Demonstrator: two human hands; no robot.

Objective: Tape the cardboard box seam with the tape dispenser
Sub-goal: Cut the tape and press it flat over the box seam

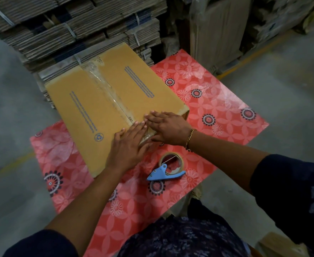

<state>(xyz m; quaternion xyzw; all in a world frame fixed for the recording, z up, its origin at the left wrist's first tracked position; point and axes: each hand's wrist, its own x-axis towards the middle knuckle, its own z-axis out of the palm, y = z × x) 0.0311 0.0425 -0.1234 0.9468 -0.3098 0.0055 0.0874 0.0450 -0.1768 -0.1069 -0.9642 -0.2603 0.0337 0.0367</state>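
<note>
A brown cardboard box [89,108] lies on a table with a red flowered cloth [217,108]. Clear tape [104,84] runs along its middle seam from the far edge to the near edge. My left hand [128,145] lies flat, fingers apart, on the box's near end over the seam. My right hand [167,127] lies flat beside it, pressing the near corner where the tape folds over the edge. Both hands hold nothing. The tape dispenser [168,168], a blue handle with a roll of tape, rests on the cloth just behind my hands.
Stacks of flattened, strapped cardboard [74,30] rise right behind the table. More cardboard sheets [217,28] lean at the back right. Grey concrete floor with a yellow line [254,54] surrounds the table. A gold bracelet sits on my right wrist.
</note>
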